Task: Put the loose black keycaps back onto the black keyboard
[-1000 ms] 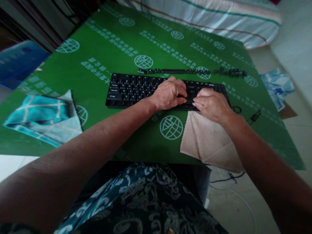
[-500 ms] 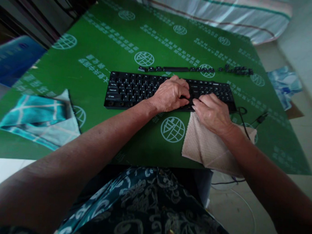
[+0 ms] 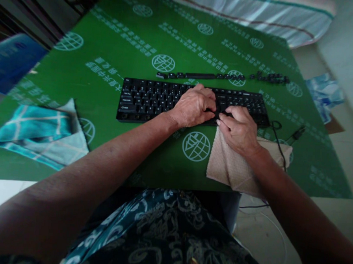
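Note:
A black keyboard [image 3: 148,97] lies flat in the middle of the green table. Along its bottom row, at the left, bare key sockets [image 3: 136,116] show where keycaps are off. My left hand [image 3: 195,105] rests on the middle of the keyboard, fingers curled down onto it, thumb and forefinger toward its front edge. Just right of it, my right hand [image 3: 238,127] has thumb and forefinger closed together at the bottom row; anything between them is too small to make out. Under my right hand lies a beige cloth [image 3: 228,166]. Behind the keyboard, loose keycaps [image 3: 222,76] and a long space bar [image 3: 200,75] form a line.
A heap of small loose keycaps [image 3: 271,78] sits at the back right. A folded teal checked cloth [image 3: 43,127] lies on the green table [image 3: 151,154] at the left. The keyboard's cable [image 3: 279,147] curls at the right, near a plug [image 3: 299,132].
My right hand has shifted slightly, its thumb and forefinger still at the bottom row. My left hand keeps its place on the keyboard. The whole view has moved a little.

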`<state>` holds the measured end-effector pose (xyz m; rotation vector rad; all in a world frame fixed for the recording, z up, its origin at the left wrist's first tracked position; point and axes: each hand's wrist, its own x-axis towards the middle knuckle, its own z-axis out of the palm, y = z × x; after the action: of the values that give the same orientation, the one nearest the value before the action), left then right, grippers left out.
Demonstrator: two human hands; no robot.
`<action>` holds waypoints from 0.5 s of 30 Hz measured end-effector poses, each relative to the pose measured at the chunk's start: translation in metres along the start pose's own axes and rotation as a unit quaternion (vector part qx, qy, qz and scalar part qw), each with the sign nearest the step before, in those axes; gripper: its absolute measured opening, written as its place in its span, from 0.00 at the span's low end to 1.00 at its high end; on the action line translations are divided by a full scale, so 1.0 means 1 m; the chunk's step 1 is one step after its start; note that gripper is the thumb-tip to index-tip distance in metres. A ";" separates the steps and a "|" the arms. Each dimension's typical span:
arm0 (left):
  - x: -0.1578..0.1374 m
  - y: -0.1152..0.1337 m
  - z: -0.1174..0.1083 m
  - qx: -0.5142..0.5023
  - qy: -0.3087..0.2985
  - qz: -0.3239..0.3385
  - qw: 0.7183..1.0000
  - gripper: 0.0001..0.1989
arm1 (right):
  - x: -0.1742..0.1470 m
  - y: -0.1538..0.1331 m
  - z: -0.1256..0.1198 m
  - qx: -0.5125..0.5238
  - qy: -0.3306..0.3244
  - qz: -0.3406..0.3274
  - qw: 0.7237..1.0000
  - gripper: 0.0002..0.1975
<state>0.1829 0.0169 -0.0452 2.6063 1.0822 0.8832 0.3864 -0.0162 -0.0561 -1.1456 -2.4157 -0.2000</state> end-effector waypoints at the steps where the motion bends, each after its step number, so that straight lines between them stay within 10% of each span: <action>1: 0.000 0.000 0.000 0.004 -0.003 0.000 1.000 0.07 | 0.000 0.000 0.001 -0.001 0.001 0.001 1.000 0.13; 15: -0.009 0.009 -0.012 0.076 -0.041 0.008 0.996 0.10 | -0.005 0.000 0.003 0.020 0.138 0.057 0.989 0.10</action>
<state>0.1762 0.0039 -0.0363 2.7511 1.1511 0.7153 0.3880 -0.0188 -0.0613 -1.1527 -2.0982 -0.2544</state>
